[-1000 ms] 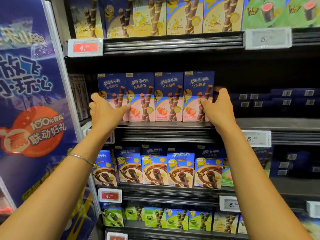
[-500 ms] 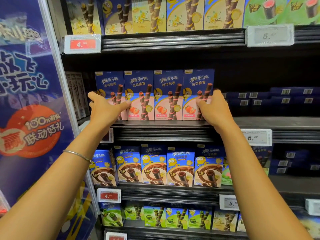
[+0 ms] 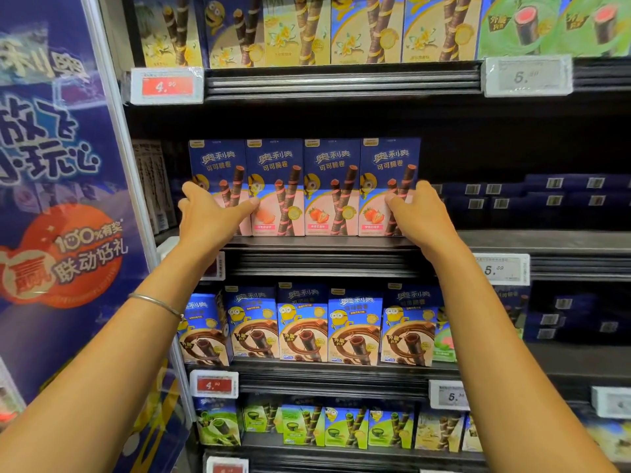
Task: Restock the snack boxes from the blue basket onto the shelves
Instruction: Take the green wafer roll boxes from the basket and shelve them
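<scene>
While upright on the dark shelf (image 3: 341, 242), four glossy rectangular strawberry boxes (image 3: 333, 187) in both hands' (image 3: 210, 218) (image 3: 421, 216) wide-open flanking grip.

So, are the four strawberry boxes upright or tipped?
Upright: the strawberry boxes stand side by side, bases flat on the shelf.

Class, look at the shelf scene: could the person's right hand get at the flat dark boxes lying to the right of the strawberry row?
Probably yes: the right hand rests at the row's end, and nothing stands before the dark boxes.
</scene>
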Available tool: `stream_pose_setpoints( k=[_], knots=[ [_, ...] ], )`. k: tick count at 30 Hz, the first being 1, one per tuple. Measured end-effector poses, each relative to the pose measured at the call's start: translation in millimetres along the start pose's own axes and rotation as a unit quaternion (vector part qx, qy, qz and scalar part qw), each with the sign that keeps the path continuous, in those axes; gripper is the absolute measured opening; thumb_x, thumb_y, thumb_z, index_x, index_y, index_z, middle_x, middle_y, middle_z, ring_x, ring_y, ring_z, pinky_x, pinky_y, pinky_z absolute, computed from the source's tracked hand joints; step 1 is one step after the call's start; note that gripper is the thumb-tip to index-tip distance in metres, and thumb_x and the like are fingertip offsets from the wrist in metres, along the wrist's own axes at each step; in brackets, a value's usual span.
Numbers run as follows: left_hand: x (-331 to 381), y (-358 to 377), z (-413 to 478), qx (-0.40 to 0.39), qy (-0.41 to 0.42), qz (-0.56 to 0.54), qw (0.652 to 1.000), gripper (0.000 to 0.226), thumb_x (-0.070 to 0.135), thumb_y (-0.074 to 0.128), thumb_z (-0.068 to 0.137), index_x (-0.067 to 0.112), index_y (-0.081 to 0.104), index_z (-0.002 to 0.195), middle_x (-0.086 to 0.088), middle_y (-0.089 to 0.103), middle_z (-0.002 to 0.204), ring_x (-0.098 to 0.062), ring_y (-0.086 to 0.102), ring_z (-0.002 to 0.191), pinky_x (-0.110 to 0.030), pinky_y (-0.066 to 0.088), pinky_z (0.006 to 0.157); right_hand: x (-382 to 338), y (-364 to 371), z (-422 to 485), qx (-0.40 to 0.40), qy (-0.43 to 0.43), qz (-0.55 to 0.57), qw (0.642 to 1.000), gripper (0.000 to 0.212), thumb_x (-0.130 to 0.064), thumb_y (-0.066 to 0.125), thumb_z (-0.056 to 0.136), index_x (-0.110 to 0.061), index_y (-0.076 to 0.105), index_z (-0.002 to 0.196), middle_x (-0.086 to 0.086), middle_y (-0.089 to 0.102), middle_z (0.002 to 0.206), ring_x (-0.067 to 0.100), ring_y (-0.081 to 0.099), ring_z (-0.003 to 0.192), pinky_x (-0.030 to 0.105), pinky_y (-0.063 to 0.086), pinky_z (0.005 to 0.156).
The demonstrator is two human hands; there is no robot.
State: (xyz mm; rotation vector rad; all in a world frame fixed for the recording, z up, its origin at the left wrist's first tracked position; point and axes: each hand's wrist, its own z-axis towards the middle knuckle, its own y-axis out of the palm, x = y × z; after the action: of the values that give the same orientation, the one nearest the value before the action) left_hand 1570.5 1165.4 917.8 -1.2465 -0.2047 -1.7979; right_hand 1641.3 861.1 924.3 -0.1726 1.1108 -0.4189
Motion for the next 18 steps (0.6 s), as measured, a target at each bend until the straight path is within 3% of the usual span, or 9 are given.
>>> stream_pose_setpoints(
  k=[4,9,12,15,17,18],
  knots=[
    [2.2,-0.8,0.8,-0.008,-0.012,-0.044,0.999,0.088,0.055,0.080,0.088,0.006,0.031,0.141,-0.017,0.047,0.149,-0.037,0.051,0.133,-0.058,0.048,0.110,-9.7,-0.9,-0.4,-0.005,0.046,0.080,0.996,0.027,-0.040,0.052,0.104,-0.016,0.052,0.114,-0.002,0.064,0.096,0.006,0.062,0.082,0.023,0.046,0.059],
    [7.0,-4.7,-2.6,0.001,-0.028,-0.093,0.995,0.086,0.061,0.062,0.099,0.003,0.026,0.152,-0.018,0.041,0.158,-0.035,0.047,0.141,-0.050,0.045,0.112,-16.5,-5.9,-5.9,-0.001,0.068,0.115,0.991,0.033,-0.041,0.050,0.105,-0.013,0.053,0.121,-0.002,0.064,0.095,0.006,0.061,0.080,0.023,0.043,0.060],
    [11.8,-15.3,-10.3,0.025,-0.027,-0.120,0.992,0.098,0.062,0.056,0.102,0.001,0.012,0.166,-0.019,0.027,0.171,-0.034,0.033,0.155,-0.050,0.031,0.126,-24.2,-17.2,-21.1,0.024,0.083,0.142,0.986,0.055,-0.046,0.050,0.103,-0.008,0.044,0.142,0.007,0.064,0.123,0.014,0.066,0.098,0.027,0.051,0.070],
    [21.1,-21.3,-36.0,0.052,0.015,-0.169,0.984,0.093,0.059,0.054,0.104,0.005,0.014,0.168,-0.014,0.028,0.171,-0.025,0.032,0.157,-0.031,0.031,0.125,-24.2,-27.8,-47.7,0.038,0.035,0.140,0.989,0.048,-0.049,0.052,0.102,-0.008,0.046,0.125,0.012,0.055,0.144,0.020,0.060,0.124,0.037,0.052,0.098],
    [29.3,-21.3,-65.4,0.056,0.051,-0.237,0.969,0.081,0.052,0.055,0.105,0.006,0.025,0.165,-0.007,0.047,0.154,-0.016,0.050,0.139,-0.008,0.041,0.104,-25.3,-34.3,-76.9,0.030,0.008,0.167,0.986,0.043,-0.047,0.053,0.102,-0.012,0.051,0.127,0.003,0.059,0.140,0.012,0.058,0.127,0.035,0.048,0.105],
    [31.7,-19.9,-81.8,0.054,0.064,-0.275,0.958,0.076,0.049,0.056,0.105,0.006,0.031,0.162,-0.003,0.053,0.144,-0.009,0.055,0.127,-0.005,0.043,0.097,-24.7,-37.7,-91.7,0.024,0.003,0.193,0.981,0.036,-0.044,0.054,0.102,-0.019,0.055,0.128,-0.007,0.064,0.130,0.006,0.059,0.124,0.034,0.049,0.105]
  ],
)
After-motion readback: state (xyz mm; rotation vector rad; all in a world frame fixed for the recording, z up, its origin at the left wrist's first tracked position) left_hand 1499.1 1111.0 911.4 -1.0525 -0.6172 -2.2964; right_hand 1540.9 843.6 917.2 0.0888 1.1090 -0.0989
